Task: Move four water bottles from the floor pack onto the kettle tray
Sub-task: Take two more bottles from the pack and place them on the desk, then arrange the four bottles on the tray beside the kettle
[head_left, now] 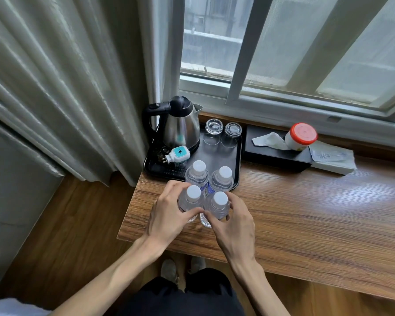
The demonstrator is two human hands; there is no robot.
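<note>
**No text can be read**

The folded paper (332,157) far right of the right hand (232,226) carries faint print, too blurred to read. The blue label on a far bottle (220,179), just beyond the hand, shows no legible letters.

Head-height, steeply downward, close over desk (306,224)

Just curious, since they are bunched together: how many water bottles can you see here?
4. Two stand at the black tray's near edge: far-left bottle, far-right bottle. Two nearer ones sit on the wooden table: one in the left hand, one in the right hand.
</note>
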